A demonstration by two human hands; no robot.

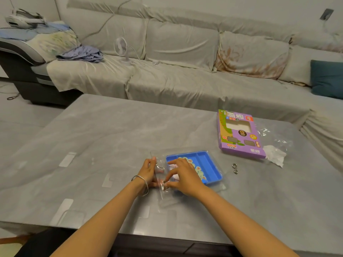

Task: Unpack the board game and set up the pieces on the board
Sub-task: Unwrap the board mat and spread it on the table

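A blue plastic tray (207, 165) with round game pieces (198, 168) lies on the grey table, under a clear plastic cover (157, 156). My left hand (148, 171) grips the cover's left edge, where a small metal clip (159, 166) sits. My right hand (182, 176) rests over the tray's near left corner and pinches a second metal clip (164, 186) at the cover's near edge. The purple game box (239, 135) lies open-windowed and empty-looking at the right. A loose metal clip (235, 168) lies right of the tray.
Crumpled clear wrapping and white paper (274, 151) lie beside the box. The grey table (92, 145) carries taped patches at the left. Behind it stretches a covered sofa (185, 71) with a small fan (121, 48), clothes and a blue cushion (327, 78).
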